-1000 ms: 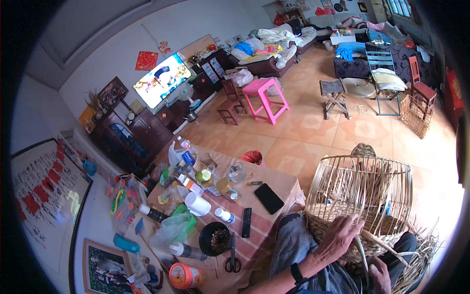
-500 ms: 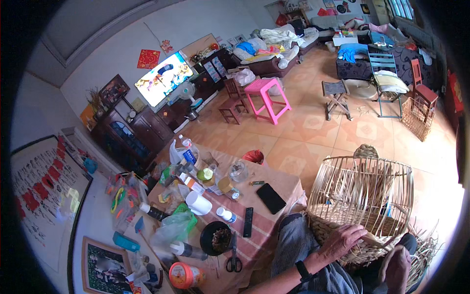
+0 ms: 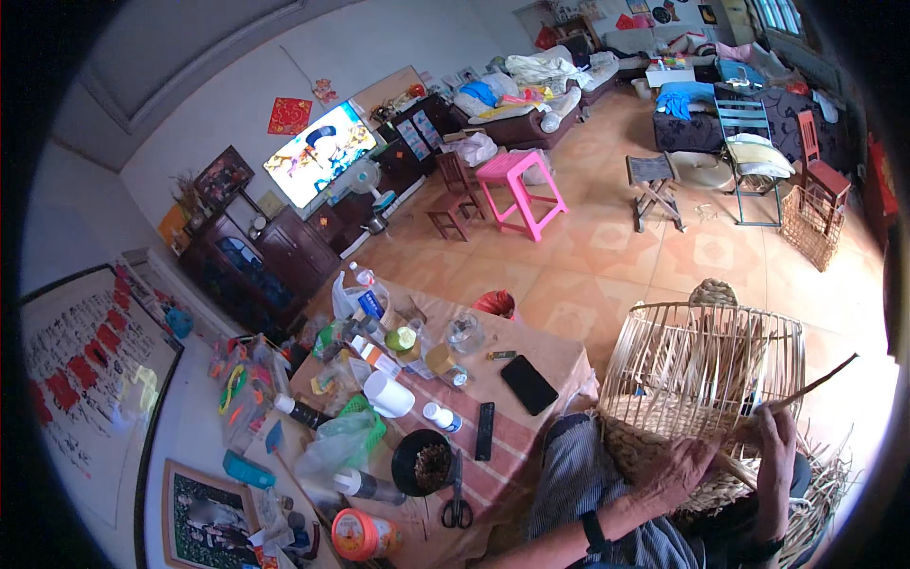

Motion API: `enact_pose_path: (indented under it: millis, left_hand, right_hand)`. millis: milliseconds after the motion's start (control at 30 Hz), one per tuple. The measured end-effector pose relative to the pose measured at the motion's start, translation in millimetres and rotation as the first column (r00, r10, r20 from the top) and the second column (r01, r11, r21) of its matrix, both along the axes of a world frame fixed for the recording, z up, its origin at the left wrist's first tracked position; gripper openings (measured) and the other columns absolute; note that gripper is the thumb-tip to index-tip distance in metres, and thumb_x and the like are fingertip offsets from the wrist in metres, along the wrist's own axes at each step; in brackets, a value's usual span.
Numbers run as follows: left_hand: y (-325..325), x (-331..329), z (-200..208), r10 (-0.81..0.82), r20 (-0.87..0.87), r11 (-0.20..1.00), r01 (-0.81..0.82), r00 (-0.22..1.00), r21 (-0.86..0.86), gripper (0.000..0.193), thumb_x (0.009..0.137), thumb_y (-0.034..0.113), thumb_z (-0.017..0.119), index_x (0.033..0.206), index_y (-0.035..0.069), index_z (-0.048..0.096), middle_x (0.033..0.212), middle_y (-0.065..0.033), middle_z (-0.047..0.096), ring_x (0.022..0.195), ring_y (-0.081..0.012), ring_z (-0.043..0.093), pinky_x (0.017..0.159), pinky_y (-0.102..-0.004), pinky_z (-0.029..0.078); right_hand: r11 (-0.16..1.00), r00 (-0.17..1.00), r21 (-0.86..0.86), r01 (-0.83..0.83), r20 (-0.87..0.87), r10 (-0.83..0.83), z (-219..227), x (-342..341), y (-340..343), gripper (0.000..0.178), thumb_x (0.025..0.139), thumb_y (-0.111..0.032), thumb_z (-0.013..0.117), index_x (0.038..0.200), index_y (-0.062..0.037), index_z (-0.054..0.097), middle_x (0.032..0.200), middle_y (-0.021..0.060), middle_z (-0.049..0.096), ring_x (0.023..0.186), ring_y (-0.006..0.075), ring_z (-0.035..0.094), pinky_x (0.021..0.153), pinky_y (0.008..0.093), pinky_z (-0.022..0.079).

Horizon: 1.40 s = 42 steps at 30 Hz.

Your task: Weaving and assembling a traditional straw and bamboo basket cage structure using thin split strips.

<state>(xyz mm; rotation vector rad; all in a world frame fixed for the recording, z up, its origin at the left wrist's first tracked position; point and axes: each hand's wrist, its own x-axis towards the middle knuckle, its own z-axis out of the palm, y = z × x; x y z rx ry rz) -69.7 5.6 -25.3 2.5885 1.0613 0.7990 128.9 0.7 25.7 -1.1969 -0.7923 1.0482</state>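
Note:
A partly woven straw basket (image 3: pixel 654 446) rests on my lap, its thin upright stakes (image 3: pixel 654 365) rising to a round rim. My left hand (image 3: pixel 678 469) is at the near side of the woven band, fingers bent in and closed; what they grip is hidden. Beside it, my right hand (image 3: pixel 777 441) is raised at the basket's near right side. It is closed on a dark straw strand (image 3: pixel 825 376), whose free end points up and to the right. Loose straw ends (image 3: pixel 825 503) stick out below my right hand.
Left of my lap, a table (image 3: pixel 531 341) bears a black phone (image 3: pixel 529 385), a remote (image 3: pixel 485 431), scissors (image 3: pixel 457 498), a dark bowl (image 3: pixel 417 455), bottles and a red-lidded tub (image 3: pixel 355 534). Beyond stand a pink stool (image 3: pixel 512 175) and a folding stool (image 3: pixel 652 185).
My right hand has risen from low beside the basket and now holds up a dark strand. My left hand has shifted slightly, its fingers bending in. The view has moved a little.

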Motion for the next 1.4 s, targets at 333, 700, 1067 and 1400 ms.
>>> enact_pose_path:
  millis: [333, 700, 1067, 1400]
  left_hand:
    - [-12, 35, -16, 0.203, -0.370, 0.977, -0.211, 0.906, 0.020, 0.047, 0.090, 0.016, 0.056, 0.132, -0.004, 0.057, 0.109, -0.0206, 0.062, 0.109, -0.0358, 0.056, 0.095, -0.0477, 0.047]
    - [3, 18, -43, 0.070, 0.140, 0.996, -0.077, 0.988, 0.044, 0.031, 0.087, 0.010, 0.054, 0.115, -0.003, 0.061, 0.112, -0.0190, 0.059, 0.109, -0.0360, 0.057, 0.098, -0.0478, 0.043]
    - [4, 15, -24, 0.046, 0.135, 0.999, -0.048, 0.990, 0.012, 0.048, 0.076, 0.005, 0.068, 0.123, 0.002, 0.055, 0.106, -0.0135, 0.056, 0.106, -0.0334, 0.057, 0.094, -0.0472, 0.043]
    - [14, 6, -9, -0.052, 0.139, 0.982, 0.076, 0.989, -0.175, 0.046, 0.065, 0.008, 0.081, 0.106, 0.007, 0.060, 0.101, -0.0092, 0.059, 0.103, -0.0323, 0.059, 0.095, -0.0456, 0.044]
  right_hand:
    - [0.990, 0.307, -0.027, -0.141, 0.949, 0.069, 7, -17, 16, 0.008, 0.085, -0.008, 0.069, 0.083, -0.0033, 0.063, 0.077, 0.0185, 0.061, 0.072, 0.0376, 0.067, 0.061, 0.0458, 0.050]
    - [0.989, 0.506, 0.106, -0.106, 0.862, -0.038, -23, -23, 7, 0.030, 0.084, 0.002, 0.063, 0.113, -0.0041, 0.063, 0.076, 0.0184, 0.065, 0.064, 0.0344, 0.064, 0.058, 0.0426, 0.050]
    - [0.994, 0.987, -0.106, -0.034, 0.150, 0.050, -58, 40, -21, 0.023, 0.086, 0.004, 0.069, 0.106, -0.0055, 0.061, 0.071, -0.0044, 0.057, 0.063, 0.0064, 0.053, 0.058, 0.0227, 0.043]
    - [0.991, 0.925, -0.030, -0.131, -0.364, 0.111, -96, 29, -86, 0.019, 0.091, -0.015, 0.074, 0.096, -0.0082, 0.057, 0.074, -0.0017, 0.061, 0.045, 0.0022, 0.042, 0.039, 0.0186, 0.030]
